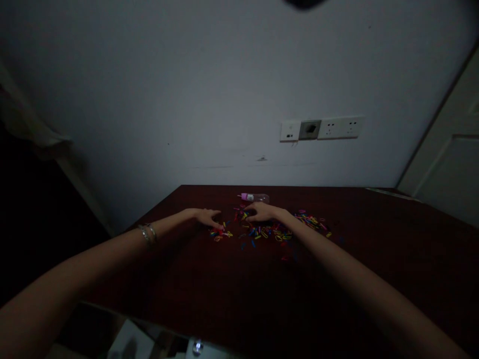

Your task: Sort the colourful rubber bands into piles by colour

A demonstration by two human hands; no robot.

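Observation:
Small coloured loops (264, 232), too small to tell whether paper clips or rubber bands, lie scattered on a dark reddish-brown table (224, 289). Beside a small cluster of loops (217, 239), my left hand (207, 217) rests low with thumb and fingers apart. My right hand (259, 212) reaches over the middle of the scatter, its thumb and forefinger spread and pointing left among the loops. No loop can be made out in either hand. Just behind my right hand, a clear plastic bottle with a pink cap (258, 198) lies on its side.
More loops (310, 220) spread to the right of my right forearm. A pale wall (224, 99) with a row of sockets (322, 129) rises behind the table. A white door (456, 144) stands at the right, and white things (130, 341) show below the table's front edge.

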